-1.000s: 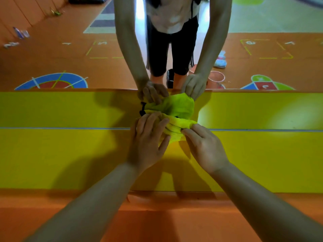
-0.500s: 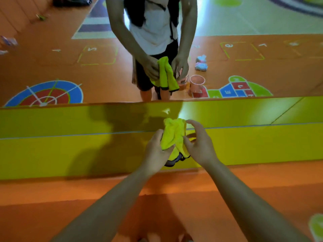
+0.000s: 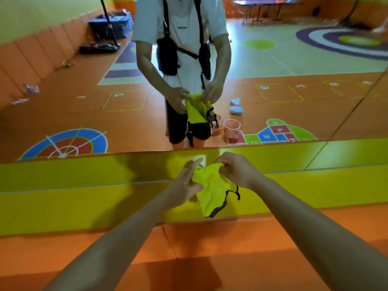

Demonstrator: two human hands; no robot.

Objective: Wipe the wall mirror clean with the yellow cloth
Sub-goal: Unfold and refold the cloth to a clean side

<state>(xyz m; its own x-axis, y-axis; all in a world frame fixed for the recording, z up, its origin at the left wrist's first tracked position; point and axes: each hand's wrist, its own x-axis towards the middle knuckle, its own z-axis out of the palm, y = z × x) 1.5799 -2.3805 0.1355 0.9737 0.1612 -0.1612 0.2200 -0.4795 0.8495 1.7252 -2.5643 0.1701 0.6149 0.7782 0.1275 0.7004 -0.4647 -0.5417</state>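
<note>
The person is standing before the wall mirror point(image 3: 294, 97), which is filling the upper half of the frame; the yellow cloth point(image 3: 211, 189) is hanging in the air at the centre of the frame, in front of the yellow wall panel point(image 3: 84, 196) below the glass, and is not touching the mirror.

The right hand point(image 3: 237, 171) is pinching the cloth's top edge with curled fingers, just right of centre; the left hand point(image 3: 184, 185) is lying against the cloth's left side with its fingers nearly straight; whether its thumb is gripping the fabric I cannot tell, since the cloth is covering that part. The cloth is drooping in loose folds, its black trim point(image 3: 220, 208) dangling at the lower end; the reflection in the upper centre is showing the same rumpled bundle held between two hands.

Judging from this, the step in hand is getting the cloth ready, opening or refolding it into a usable pad; wiping is not yet happening. The next move is likely calling for gathering the fabric into one flat wad in one palm, keeping the trailing trim tucked in, then lifting it above the panel's upper edge and pressing it flat on the glass.
</note>
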